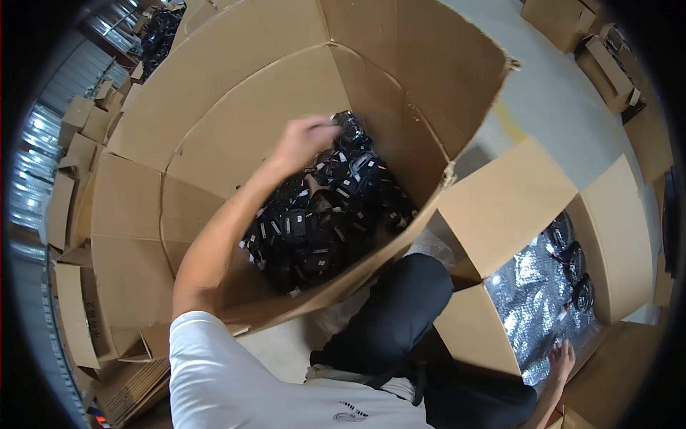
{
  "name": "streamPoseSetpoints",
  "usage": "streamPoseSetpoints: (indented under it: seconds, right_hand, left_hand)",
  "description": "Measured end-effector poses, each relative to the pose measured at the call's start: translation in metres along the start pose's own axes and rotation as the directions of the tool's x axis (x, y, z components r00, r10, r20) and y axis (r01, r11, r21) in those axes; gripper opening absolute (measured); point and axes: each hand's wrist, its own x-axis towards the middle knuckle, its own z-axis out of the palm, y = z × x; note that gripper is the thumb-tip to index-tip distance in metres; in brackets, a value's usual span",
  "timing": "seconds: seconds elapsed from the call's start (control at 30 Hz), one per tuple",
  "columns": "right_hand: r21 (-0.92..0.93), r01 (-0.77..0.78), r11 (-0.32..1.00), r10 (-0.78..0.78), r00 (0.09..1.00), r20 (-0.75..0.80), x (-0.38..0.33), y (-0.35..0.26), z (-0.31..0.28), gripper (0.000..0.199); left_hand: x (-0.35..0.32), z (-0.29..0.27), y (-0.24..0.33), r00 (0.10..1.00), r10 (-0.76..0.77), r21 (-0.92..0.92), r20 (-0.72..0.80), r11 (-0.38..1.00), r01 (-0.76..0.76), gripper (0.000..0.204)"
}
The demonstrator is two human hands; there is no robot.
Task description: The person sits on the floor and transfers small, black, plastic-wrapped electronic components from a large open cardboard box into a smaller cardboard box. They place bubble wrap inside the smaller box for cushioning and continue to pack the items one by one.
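Note:
Inside the large cardboard bin (264, 93), my left hand (309, 139) is closed at the edge of a shiny black plastic-wrapped item (349, 127), slightly blurred. Beneath it lies a heap of black devices (314, 229) with small white labels, their exact kind unclear. To the right, my right hand (562, 360) rests on silver bubble wrap (525, 300) in an opened smaller carton (622, 243). Its fingers are extended and look free of any object. Several round black pieces (574, 263) line the carton's far right side, with thin leads near them.
My bent knee (418, 286) is between the bin and the carton. The carton's raised flap (511, 204) leans toward the bin's rim. Stacked cardboard boxes (75, 171) stand at the left, and more cartons (600, 71) sit at the upper right on the grey floor (550, 100).

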Motion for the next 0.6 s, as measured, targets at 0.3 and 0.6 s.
streamPoseSetpoints:
  seconds: [0.3,0.6]
  right_hand:
    - [-0.453,-0.053,0.890,0.081,0.996,0.042,-0.040,0.004,0.016,0.022]
    - [-0.666,-0.088,0.741,0.232,0.964,0.131,-0.051,-0.003,0.054,0.029]
  left_hand:
    - [-0.116,0.043,-0.311,0.960,-0.266,0.955,-0.087,0.253,0.157,0.067]
    - [-0.090,0.042,-0.366,0.975,-0.193,0.981,-0.108,0.136,0.136,0.053]
